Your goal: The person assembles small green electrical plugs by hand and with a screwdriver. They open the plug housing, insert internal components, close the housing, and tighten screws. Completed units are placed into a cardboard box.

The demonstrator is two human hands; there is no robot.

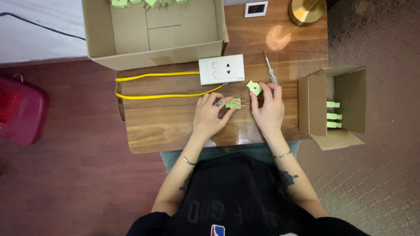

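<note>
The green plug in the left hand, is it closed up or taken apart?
Taken apart. The green plug body at the left hand shows its metal insides and prongs, while its green cover is held separately by the right hand.

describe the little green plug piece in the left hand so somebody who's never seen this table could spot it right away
Start at the wooden table and find the white wall socket with yellow wires. Just below it, the left hand pinches a green plug body with metal prongs pointing right. The green cover at the right hand has no prongs showing.
</note>
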